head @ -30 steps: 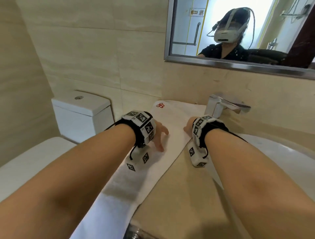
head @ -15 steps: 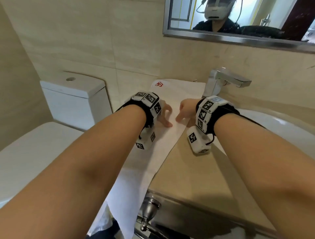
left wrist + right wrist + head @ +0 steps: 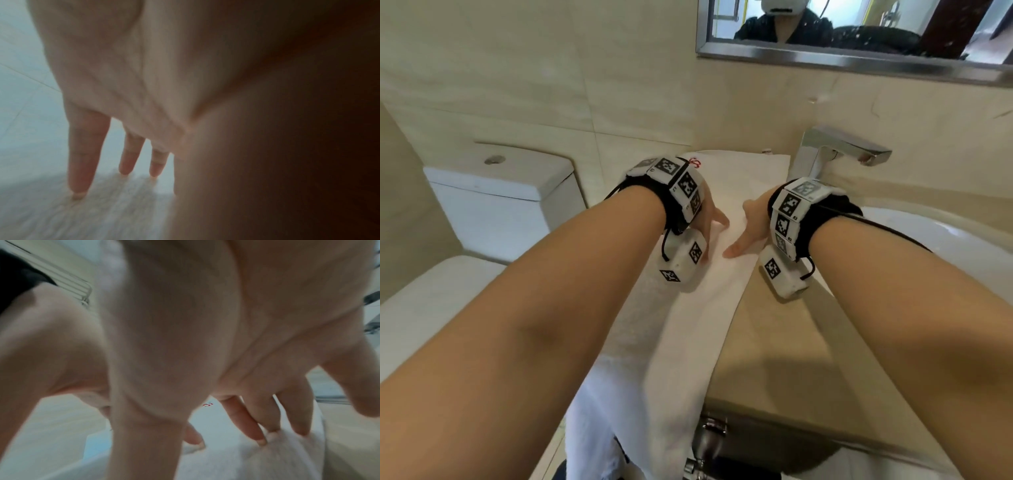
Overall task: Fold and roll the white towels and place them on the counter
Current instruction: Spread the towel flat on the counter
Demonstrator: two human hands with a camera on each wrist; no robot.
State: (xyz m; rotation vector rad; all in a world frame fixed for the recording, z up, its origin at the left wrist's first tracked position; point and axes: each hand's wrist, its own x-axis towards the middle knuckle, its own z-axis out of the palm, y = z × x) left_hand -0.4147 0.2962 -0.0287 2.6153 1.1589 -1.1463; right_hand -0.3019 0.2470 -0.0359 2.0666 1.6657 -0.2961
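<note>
A long white towel (image 3: 698,329) with a small red logo (image 3: 695,162) lies folded lengthwise on the beige counter (image 3: 784,346), its near end hanging over the front edge. My left hand (image 3: 710,222) rests on the towel's left side with straight fingers (image 3: 84,155) touching the cloth (image 3: 61,211). My right hand (image 3: 748,229) presses on the towel's right side, its fingertips (image 3: 261,434) sinking into the pile (image 3: 267,459). Both hands sit side by side across the far half of the towel. Neither hand holds anything.
A chrome tap (image 3: 835,150) stands just behind my right wrist, with the white basin (image 3: 935,233) to the right. A white toilet cistern (image 3: 500,192) and lid (image 3: 431,291) lie left of the counter. A mirror (image 3: 859,31) hangs above. A chrome fitting (image 3: 709,442) sits under the counter edge.
Both hands slid away from me along the towel toward the wall and spread slightly. The head view tilted down, showing more of the counter front.
</note>
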